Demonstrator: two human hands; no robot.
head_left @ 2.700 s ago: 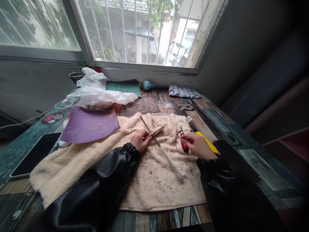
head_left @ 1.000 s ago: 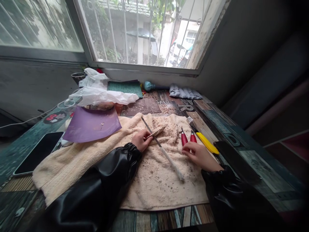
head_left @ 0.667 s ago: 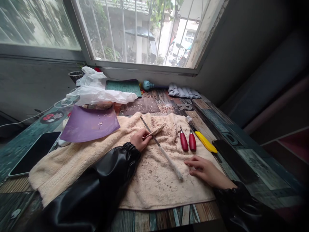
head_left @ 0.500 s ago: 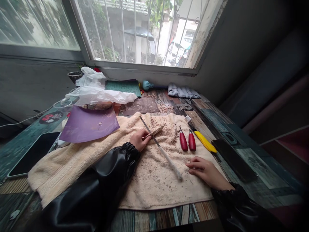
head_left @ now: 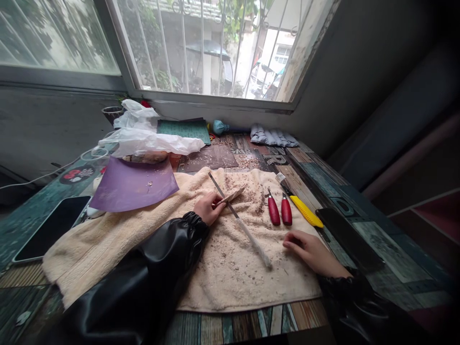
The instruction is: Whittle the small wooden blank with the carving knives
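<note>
My left hand (head_left: 209, 209) pinches a thin, pointed piece of wood (head_left: 234, 194) whose tip points right. A long flat metal blade (head_left: 218, 185) with a whitish wrapped handle (head_left: 254, 243) lies slantwise on the towel, crossing at the wood. The blade's teeth, if any, are too small to make out. To the right, my right hand (head_left: 312, 250) rests over the towel, loosely curled and holding nothing; a gap shows between thumb and fingers. Beyond it lie two red-handled carving tools (head_left: 273, 211) (head_left: 286, 211) and a yellow-handled cutter (head_left: 305, 211).
Shavings litter the beige towel (head_left: 230, 282). A purple sheet (head_left: 132, 184) overlaps its left side, near a tablet (head_left: 50, 230). A black phone (head_left: 348, 237) lies at right. White plastic (head_left: 154, 141), a green mat (head_left: 185, 130) and a grey padded pouch (head_left: 273, 136) are at the back.
My right hand has drawn slightly right, away from the wrapped handle, and its fingers have curled in more. My left hand and the wood have stayed in place.
</note>
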